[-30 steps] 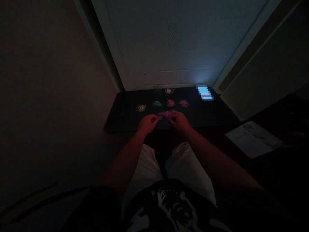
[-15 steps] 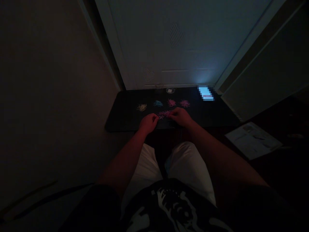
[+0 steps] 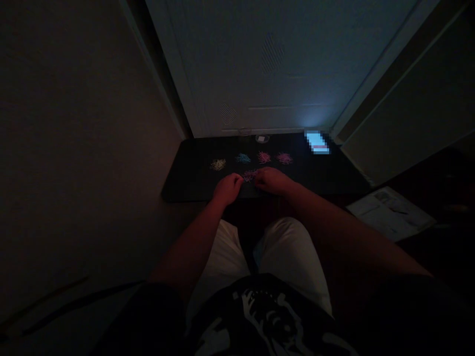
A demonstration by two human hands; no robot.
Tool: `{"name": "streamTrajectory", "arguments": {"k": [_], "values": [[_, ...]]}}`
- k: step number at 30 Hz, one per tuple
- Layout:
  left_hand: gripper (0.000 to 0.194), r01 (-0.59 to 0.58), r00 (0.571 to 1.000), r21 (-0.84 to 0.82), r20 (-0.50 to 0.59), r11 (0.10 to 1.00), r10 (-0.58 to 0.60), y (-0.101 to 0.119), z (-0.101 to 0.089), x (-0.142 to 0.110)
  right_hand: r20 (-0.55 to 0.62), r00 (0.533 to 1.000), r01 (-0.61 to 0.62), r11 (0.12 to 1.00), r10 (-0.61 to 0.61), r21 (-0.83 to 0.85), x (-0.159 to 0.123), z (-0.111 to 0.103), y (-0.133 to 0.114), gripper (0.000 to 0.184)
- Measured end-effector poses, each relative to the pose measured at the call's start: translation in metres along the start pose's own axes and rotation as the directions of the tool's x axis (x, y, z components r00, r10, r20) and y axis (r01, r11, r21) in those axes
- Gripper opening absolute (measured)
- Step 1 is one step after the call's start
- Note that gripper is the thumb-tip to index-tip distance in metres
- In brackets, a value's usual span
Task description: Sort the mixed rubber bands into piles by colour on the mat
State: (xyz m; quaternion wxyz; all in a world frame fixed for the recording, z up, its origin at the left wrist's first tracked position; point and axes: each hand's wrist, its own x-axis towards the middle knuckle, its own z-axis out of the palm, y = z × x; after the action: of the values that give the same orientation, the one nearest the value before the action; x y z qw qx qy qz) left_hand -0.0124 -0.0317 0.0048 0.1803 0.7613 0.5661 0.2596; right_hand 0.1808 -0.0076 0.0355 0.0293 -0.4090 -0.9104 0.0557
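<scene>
A loose pile of thin pink and purple sticks (image 3: 249, 175) lies near the front edge of the dark table (image 3: 193, 183). At its left edge is my left hand (image 3: 229, 188), thumb and fingers pinched together; whatever they hold is too small and dark to make out. My right hand (image 3: 272, 181) rests over the pile's right side with curled fingers, hiding part of it, and its fingertips are hard to see. Behind the hands sit separate small heaps of similar sticks: yellowish (image 3: 218, 164), blue (image 3: 243, 158), pink (image 3: 263, 157) and a pink-purple heap (image 3: 284, 158).
At the table's back right a lit phone (image 3: 316, 142), blurred out, glows against the white door (image 3: 237, 59). A small round clear lid or dish (image 3: 261, 139) is at the back edge. A printed sheet (image 3: 391, 212) lies lower right, beyond the table.
My right hand has moved slightly left across the mixed pile, its fingers curling further and covering more of it. My left hand stays nearly in place.
</scene>
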Motion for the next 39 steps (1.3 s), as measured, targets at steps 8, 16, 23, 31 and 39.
{"name": "streamTrajectory", "arguments": {"k": [8, 16, 23, 31, 39], "values": [[0.022, -0.015, 0.999, -0.017, -0.045, 1.000, 0.015, -0.002, 0.004, -0.001, 0.025, 0.999, -0.046, 0.998, 0.048, -0.051, 0.003, 0.004, 0.004, 0.020], [0.016, 0.004, 1.000, -0.059, -0.024, 0.998, -0.006, -0.001, 0.004, -0.004, -0.015, 0.997, -0.070, 0.997, 0.070, -0.019, -0.001, 0.005, 0.011, 0.021], [0.017, 0.026, 0.999, -0.059, -0.026, 0.998, -0.027, -0.001, 0.004, -0.004, 0.102, 0.994, 0.040, 0.991, -0.027, -0.128, -0.001, -0.012, 0.004, 0.018], [0.020, -0.009, 0.998, -0.210, -0.065, 0.978, -0.004, -0.001, 0.004, -0.005, 0.113, 0.993, 0.047, 0.970, -0.020, -0.239, 0.000, -0.011, -0.005, 0.025], [0.023, -0.305, 0.936, -0.126, 0.145, 0.944, 0.321, 0.033, 0.002, -0.020, -0.102, 0.971, -0.200, 0.968, 0.216, 0.153, 0.003, -0.002, 0.007, 0.018]]}}
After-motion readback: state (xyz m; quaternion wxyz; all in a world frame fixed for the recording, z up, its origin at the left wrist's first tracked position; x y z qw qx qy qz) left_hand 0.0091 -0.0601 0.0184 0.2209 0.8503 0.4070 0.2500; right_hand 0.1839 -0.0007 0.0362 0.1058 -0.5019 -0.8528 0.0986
